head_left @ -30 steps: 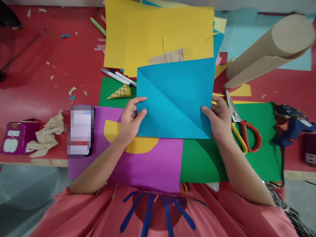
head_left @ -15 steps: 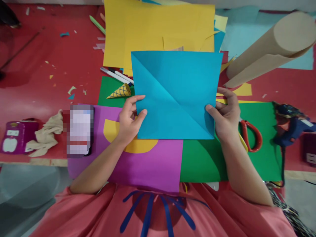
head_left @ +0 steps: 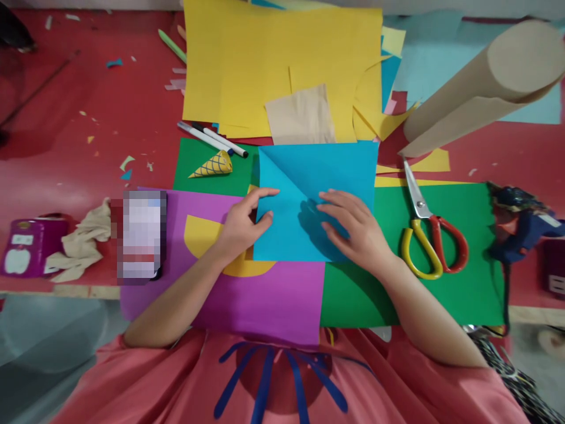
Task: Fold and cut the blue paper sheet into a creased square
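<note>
A blue sheet of paper with a diagonal crease lies flat across the purple sheet and the green sheet. My left hand pinches the blue sheet's left edge between thumb and fingers. My right hand rests palm down on the middle of the blue sheet, fingers spread, pressing it flat. A yellow half-round piece peeks out under my left hand.
Red-and-yellow scissors lie right of my right hand, a blue glue gun farther right. A brown paper roll sits at back right, yellow sheets behind, two markers, a paper cone, a crumpled rag at left.
The blue sheet was held up off the table by both hands; it now lies flat. My right hand left its right edge and moved onto its middle.
</note>
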`<state>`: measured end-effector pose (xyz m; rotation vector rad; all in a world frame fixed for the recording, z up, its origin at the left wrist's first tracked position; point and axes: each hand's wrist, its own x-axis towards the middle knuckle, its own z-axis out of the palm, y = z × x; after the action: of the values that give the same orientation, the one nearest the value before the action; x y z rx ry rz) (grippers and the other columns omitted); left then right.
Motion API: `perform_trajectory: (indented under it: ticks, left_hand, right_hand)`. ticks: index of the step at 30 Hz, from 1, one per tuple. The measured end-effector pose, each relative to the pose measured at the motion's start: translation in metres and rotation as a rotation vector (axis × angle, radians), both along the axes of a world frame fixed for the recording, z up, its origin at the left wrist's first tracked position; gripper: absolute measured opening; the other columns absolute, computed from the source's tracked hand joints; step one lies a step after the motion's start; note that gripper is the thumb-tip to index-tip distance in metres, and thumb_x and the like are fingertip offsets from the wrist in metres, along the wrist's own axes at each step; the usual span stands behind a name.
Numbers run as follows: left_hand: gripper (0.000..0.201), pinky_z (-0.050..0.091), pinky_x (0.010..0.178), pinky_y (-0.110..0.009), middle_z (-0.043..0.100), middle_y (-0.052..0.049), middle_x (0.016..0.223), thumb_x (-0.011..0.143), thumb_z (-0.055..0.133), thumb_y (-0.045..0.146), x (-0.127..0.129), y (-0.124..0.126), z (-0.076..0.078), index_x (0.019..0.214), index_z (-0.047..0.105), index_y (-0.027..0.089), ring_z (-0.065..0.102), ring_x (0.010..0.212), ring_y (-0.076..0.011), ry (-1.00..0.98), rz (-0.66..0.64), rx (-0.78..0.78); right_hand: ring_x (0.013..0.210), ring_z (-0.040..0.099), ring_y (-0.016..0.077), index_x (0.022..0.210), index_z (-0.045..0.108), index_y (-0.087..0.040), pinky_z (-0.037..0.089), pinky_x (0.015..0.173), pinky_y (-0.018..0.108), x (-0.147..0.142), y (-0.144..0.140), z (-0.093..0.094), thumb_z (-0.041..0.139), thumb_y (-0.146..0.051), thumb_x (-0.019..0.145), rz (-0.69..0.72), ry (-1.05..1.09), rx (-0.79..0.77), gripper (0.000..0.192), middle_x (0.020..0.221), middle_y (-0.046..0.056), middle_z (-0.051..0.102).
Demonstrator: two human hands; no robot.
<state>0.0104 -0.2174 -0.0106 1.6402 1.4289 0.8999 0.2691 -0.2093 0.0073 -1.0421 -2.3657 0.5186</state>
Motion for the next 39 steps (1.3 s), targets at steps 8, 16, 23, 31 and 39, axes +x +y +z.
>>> perform_trajectory:
  ticks: [8,16,23,31,39]
  left_hand:
    - [0.026,0.031,0.044,-0.024,0.039,0.006,0.053,0.082,0.059,0.017,-0.005,0.002,0.003,0.103,0.072,0.027,0.035,0.045,-0.0098,0.126,0.000,0.013]
    - [0.025,0.039,0.106,-0.045,0.062,-0.007,0.127,0.092,0.054,0.026,0.004,-0.002,0.006,0.112,0.069,0.026,0.056,0.117,-0.0252,0.475,-0.312,0.454]
    - [0.056,0.024,0.119,-0.046,0.034,-0.015,0.155,0.100,0.036,0.037,0.018,-0.006,-0.008,0.149,0.032,0.010,0.029,0.145,-0.0267,0.756,-0.476,0.264]
    - [0.059,0.020,0.120,-0.044,0.029,-0.014,0.157,0.101,0.030,0.039,0.022,-0.008,-0.011,0.151,0.027,0.008,0.026,0.147,-0.0254,0.856,-0.486,0.319]
    - [0.057,0.021,0.119,-0.049,0.029,-0.014,0.157,0.099,0.034,0.035,0.025,-0.005,-0.008,0.150,0.029,0.010,0.023,0.147,-0.0283,0.846,-0.460,0.259]
  right_hand:
    - [0.147,0.023,0.0292,0.147,0.039,-0.020,0.025,0.118,0.056,-0.003,0.007,-0.015,0.045,-0.042,0.097,0.078,-0.269,-0.144,0.055,0.155,0.010,0.037]
    - [0.147,0.025,0.0303,0.146,0.041,-0.017,0.026,0.118,0.054,-0.014,-0.007,-0.013,0.046,-0.040,0.096,0.149,-0.364,-0.104,0.055,0.156,0.009,0.035]
    - [0.145,0.030,0.0310,0.144,0.045,-0.016,0.036,0.112,0.054,-0.022,-0.013,-0.014,0.045,-0.038,0.096,0.141,-0.306,-0.129,0.052,0.153,0.012,0.040]
    - [0.146,0.027,0.0304,0.147,0.035,-0.004,0.028,0.117,0.052,-0.040,-0.016,-0.027,0.037,-0.031,0.099,-0.063,-0.328,-0.082,0.056,0.155,0.019,0.033]
    - [0.148,0.020,0.0271,0.149,0.032,-0.007,0.020,0.120,0.051,-0.046,0.020,-0.030,0.032,-0.031,0.099,-0.105,-0.303,-0.111,0.056,0.158,0.017,0.027]
